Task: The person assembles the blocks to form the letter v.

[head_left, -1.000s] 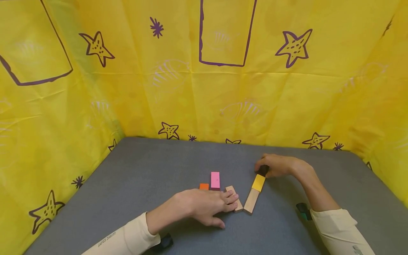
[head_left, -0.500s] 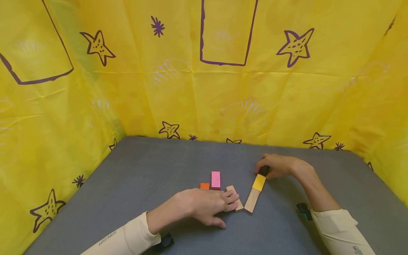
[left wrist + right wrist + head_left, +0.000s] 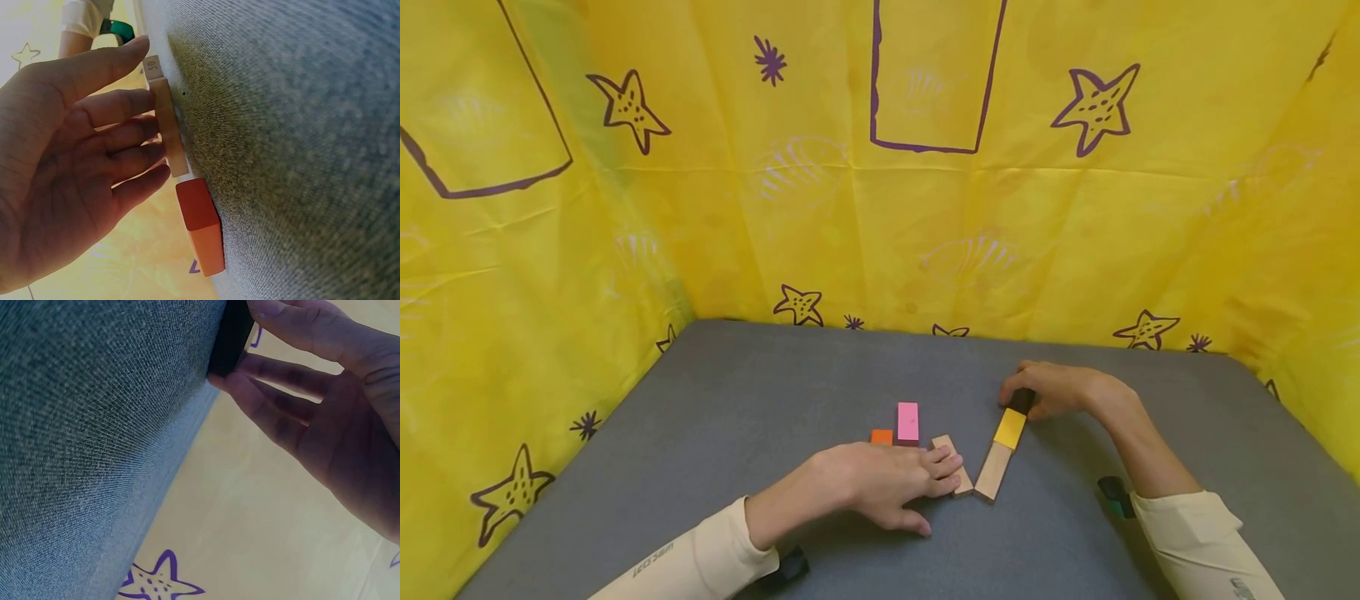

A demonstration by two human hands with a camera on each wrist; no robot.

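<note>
My left hand (image 3: 887,487) lies palm down, its extended fingertips touching a slanted plain wooden block (image 3: 940,444). In the left wrist view those fingers meet the block's side. A second plain wooden block (image 3: 992,473) meets it at one corner, forming a V. The yellow block (image 3: 1010,429) continues that second block end to end. At its far end is a black block (image 3: 1022,402), which my right hand (image 3: 1063,390) pinches between thumb and fingers. The right wrist view shows this black block (image 3: 230,340) flat on the table, partly covered by the thumb.
A pink block (image 3: 907,422) and an orange block (image 3: 882,437) are beyond my left hand, which partly hides the orange one. The grey table (image 3: 775,375) ends at a yellow cloth (image 3: 850,233) printed with starfish. Dark bands sit near both wrists.
</note>
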